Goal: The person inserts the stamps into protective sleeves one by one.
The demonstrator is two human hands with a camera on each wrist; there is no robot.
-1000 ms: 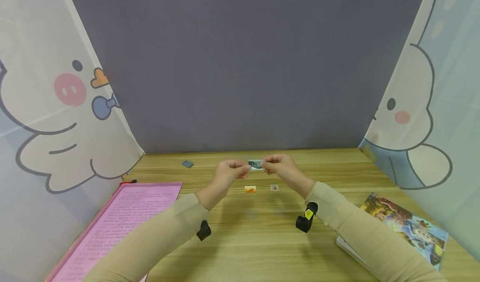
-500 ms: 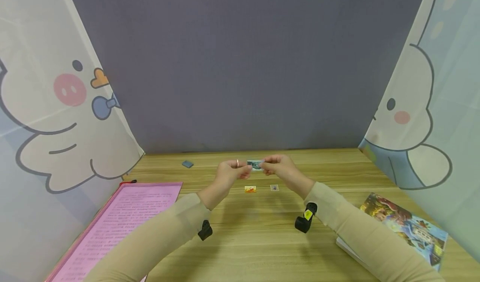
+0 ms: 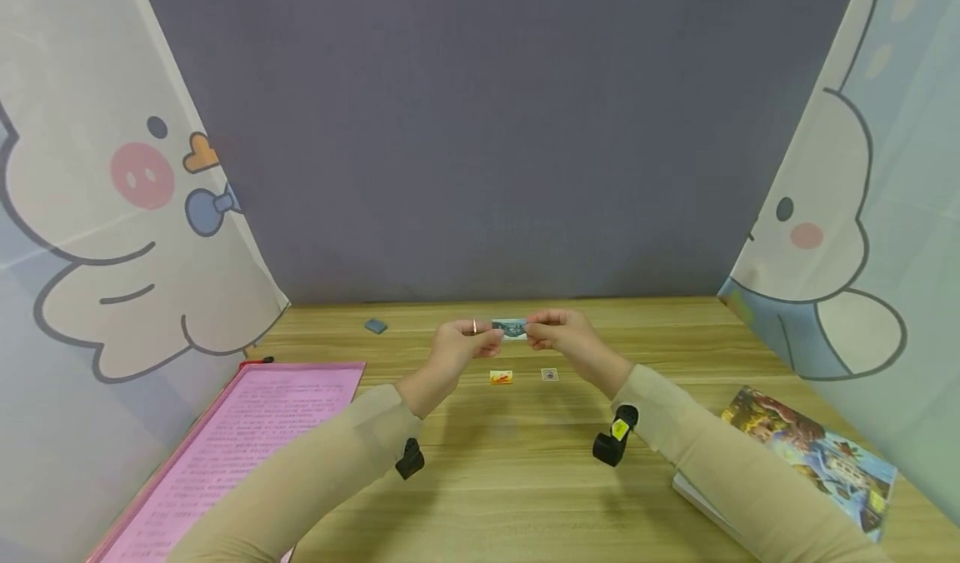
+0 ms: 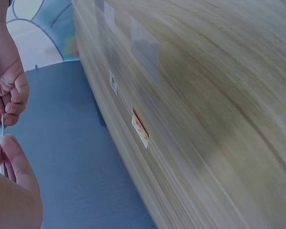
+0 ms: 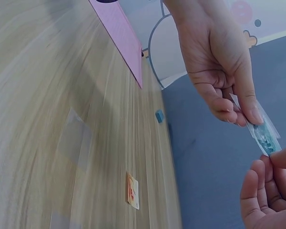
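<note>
Between both hands, raised over the far part of the table, is a small teal-green stamp (image 3: 510, 329) with a pale border. My left hand (image 3: 459, 353) pinches its left end between thumb and fingers. At the right end, my right hand (image 3: 572, 340) pinches it the same way. The right wrist view shows a clear plastic sleeve (image 5: 272, 125) around or against the stamp; which of the two, I cannot tell. Below the hands, a yellow-and-red stamp (image 3: 501, 377) and a smaller square stamp (image 3: 550, 375) lie on the table.
Thin clear plastic pieces (image 4: 146, 47) lie on the table (image 3: 480, 496). A small blue-grey block (image 3: 376, 326) is at the back left. A pink printed sheet or folder (image 3: 285, 413) lies left, and a colourful illustrated book (image 3: 817, 455) lies right. A grey panel (image 3: 480, 130) stands behind.
My right fingers have shifted slightly right along the stamp, and more of its face shows between the hands. My left hand has barely moved. The items on the table are unchanged.
</note>
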